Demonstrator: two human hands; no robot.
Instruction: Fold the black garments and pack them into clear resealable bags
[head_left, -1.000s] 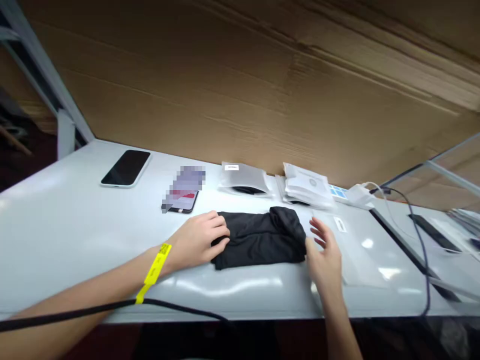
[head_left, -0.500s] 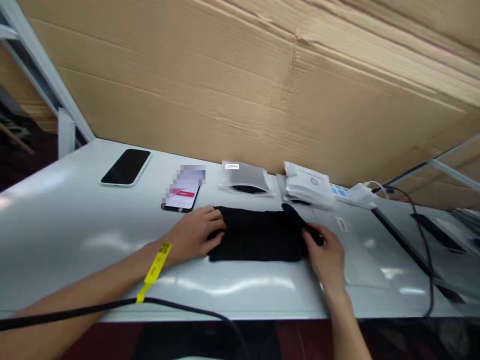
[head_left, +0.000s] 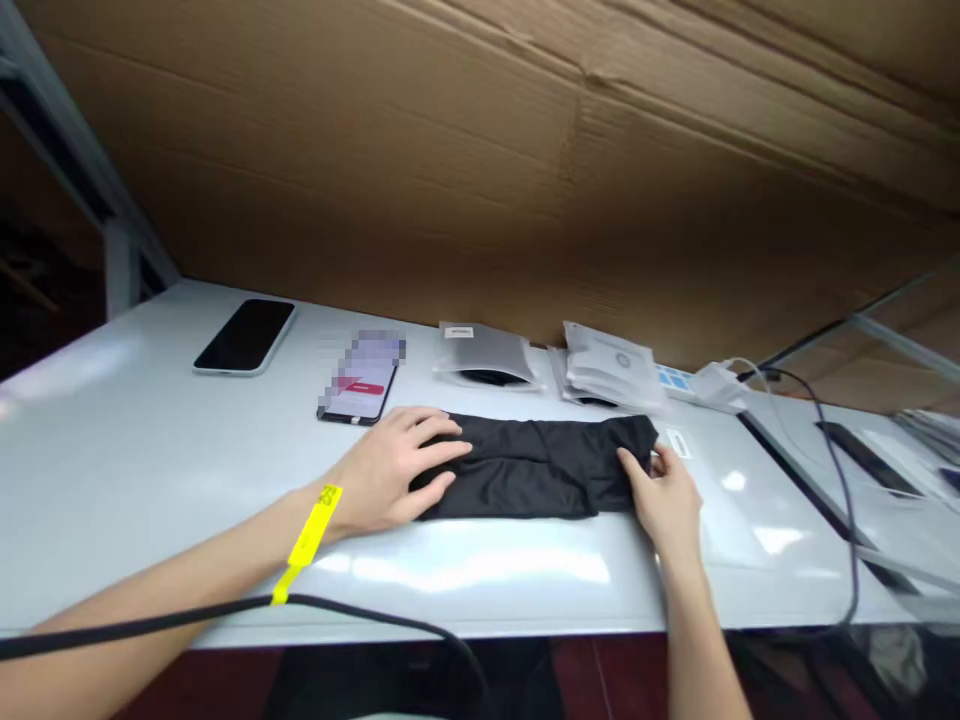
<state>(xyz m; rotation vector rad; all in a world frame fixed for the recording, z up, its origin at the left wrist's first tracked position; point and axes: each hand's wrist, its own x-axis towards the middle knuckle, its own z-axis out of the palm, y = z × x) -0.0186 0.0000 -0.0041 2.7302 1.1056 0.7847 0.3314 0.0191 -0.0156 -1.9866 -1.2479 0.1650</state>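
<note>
Lying flat near the front edge of the tabletop (head_left: pixel 112 470), the black cloth (head_left: pixel 536 468) is folded into a long, matte band with soft creases. The left hand (head_left: pixel 394 470) presses its left end, fingers spread flat. The right hand (head_left: pixel 664 495) pinches the right end between thumb and fingers. Behind it, toward the back edge, lie two phones (head_left: pixel 244 337) and clear packets (head_left: pixel 487 355).

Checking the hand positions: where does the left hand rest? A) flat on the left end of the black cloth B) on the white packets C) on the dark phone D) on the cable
A: the left hand lies flat, fingers spread, on the left end of the black cloth; the right hand is at the other end.
</note>
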